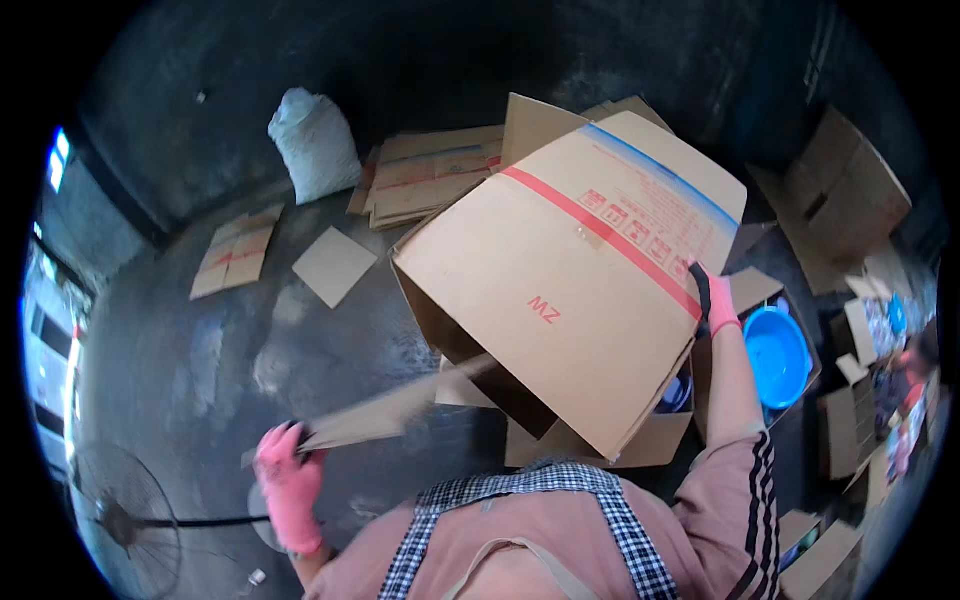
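A large brown cardboard box with red and blue stripes tilts in front of me, its dark opening facing down to the left. My right hand, in a pink glove with black fingers, grips the box at its right edge. To the left, my left hand wears the same kind of glove. Its fingers are closed on the end of a narrow cardboard piece, blurred by motion, whose other end reaches the box opening. Whether that piece is joined to the box, I cannot tell.
A blue basin sits in an open carton at the right. Flattened cardboard and a white sack lie farther back. A standing fan is at lower left. At far right, a person is near more open cartons.
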Available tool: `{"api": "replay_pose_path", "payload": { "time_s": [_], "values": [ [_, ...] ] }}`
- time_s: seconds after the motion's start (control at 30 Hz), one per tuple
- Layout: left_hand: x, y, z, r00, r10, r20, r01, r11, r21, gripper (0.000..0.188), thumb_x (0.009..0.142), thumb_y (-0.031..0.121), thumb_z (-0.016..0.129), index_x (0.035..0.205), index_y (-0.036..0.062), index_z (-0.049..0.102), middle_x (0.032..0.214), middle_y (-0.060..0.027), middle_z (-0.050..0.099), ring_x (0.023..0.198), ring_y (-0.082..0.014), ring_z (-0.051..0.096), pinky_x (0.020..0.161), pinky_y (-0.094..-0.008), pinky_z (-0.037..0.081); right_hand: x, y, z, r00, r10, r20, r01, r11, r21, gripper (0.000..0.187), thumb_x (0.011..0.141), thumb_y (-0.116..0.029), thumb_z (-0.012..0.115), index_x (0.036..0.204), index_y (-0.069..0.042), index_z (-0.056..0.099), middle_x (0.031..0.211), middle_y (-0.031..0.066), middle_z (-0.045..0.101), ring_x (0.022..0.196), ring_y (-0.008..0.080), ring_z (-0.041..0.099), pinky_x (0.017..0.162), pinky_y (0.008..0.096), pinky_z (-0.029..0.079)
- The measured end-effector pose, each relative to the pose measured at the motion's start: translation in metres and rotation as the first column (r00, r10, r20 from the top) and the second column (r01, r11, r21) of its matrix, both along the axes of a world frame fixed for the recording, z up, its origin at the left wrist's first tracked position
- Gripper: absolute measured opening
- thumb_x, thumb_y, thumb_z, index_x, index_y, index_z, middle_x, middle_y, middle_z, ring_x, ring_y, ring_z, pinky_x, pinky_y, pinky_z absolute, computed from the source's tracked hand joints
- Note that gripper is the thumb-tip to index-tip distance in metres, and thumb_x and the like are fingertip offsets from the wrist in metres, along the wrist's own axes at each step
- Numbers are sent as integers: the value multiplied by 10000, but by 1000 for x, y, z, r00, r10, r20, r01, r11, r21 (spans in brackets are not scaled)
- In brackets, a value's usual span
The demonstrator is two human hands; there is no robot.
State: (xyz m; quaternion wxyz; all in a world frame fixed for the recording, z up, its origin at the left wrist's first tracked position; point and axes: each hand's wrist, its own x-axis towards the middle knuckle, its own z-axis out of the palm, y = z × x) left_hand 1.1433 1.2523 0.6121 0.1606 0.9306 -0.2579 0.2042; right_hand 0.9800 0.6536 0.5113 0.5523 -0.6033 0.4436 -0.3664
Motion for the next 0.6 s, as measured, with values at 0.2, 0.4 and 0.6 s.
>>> {"api": "replay_pose_path", "payload": {
  "time_s": [0.2,0.4,0.6],
  "values": [
    [39,87,63,851,523,-53,-520,852,65,223,702,145,630,866,0,591,774,-161,593,740,-322,558,665,-377,424,-1,32,24,997,61,43,-57,993,-99,411,735,-246,667,1026,31,580,1015,113,589,852,166,573,741,267,455],
    [80,61,25,889,443,-116,-450,892,-46,236,746,213,606,869,13,593,814,-156,600,767,-321,561,670,-377,427,-108,38,4,996,9,-89,6,987,161,461,750,-326,642,1058,10,574,988,93,601,859,159,569,757,275,445],
    [147,-111,21,940,-244,-236,242,969,-39,275,741,213,591,972,65,582,848,-142,600,797,-311,569,699,-381,448,-166,60,-11,981,-100,-165,151,929,338,484,738,-322,658,1068,17,554,972,104,603,826,187,585,728,308,461]
  ]
}}
